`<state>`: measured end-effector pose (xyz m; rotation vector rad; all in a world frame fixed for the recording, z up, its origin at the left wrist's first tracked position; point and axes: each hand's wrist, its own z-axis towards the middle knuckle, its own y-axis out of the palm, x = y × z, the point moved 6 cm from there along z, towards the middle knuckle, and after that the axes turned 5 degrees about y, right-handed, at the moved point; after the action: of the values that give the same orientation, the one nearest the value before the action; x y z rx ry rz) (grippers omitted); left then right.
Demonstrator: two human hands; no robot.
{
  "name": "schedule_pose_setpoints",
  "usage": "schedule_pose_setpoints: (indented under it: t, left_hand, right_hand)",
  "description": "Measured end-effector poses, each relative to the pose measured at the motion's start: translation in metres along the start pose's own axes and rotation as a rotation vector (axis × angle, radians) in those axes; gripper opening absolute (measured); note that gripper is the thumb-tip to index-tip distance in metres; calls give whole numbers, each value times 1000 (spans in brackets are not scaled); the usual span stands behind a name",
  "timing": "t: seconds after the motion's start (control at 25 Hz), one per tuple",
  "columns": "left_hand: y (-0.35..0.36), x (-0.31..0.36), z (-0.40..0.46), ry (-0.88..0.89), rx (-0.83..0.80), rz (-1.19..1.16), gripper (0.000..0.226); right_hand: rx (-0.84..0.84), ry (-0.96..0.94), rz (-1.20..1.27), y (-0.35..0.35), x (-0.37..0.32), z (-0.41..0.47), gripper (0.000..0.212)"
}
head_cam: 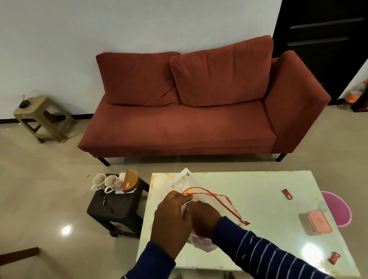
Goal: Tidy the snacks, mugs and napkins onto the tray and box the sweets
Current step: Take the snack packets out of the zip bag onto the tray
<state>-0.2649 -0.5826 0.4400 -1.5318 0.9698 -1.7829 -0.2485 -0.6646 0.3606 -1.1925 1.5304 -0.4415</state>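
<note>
We pinch the limp, crinkly snack bag [203, 243] between both hands [173, 222] [205, 220], its red-trimmed mouth [214, 199] flopping just beyond, best held there.

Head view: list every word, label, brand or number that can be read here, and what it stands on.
None can be read.
Red wrapper near the table's far right: markings too small.
Red wrapper at the near right corner: print blurred.
Mugs on the dark stool: floral pattern only, no words.
</note>
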Motion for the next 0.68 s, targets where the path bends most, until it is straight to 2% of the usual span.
schedule_pose_setpoints:
  t: [0.12, 0.28, 0.36, 0.48, 0.56, 0.68]
  left_hand:
    - [13, -14, 1, -52, -49, 50, 37]
    - [31, -34, 1, -148, -77, 115, 36]
    - [34, -49, 0, -202, -78, 138, 36]
    - [39, -76, -3, -273, -104, 182, 41]
    - [37, -97, 0, -318, -95, 208, 43]
    - [40, -120, 8, -299, -74, 203, 42]
  right_hand:
    - [-24, -57, -149, -4, 15, -3, 21]
    - [78, -133, -143, -16, 37, -14, 37]
    - [143, -146, -37, -29, 47, -21, 41]
    - [198, -154, 324, -56, 58, -21, 36]
    - [247, -160, 547, -70, 68, -4, 40]
    - [314, -125, 630, -78, 94, 43, 40]
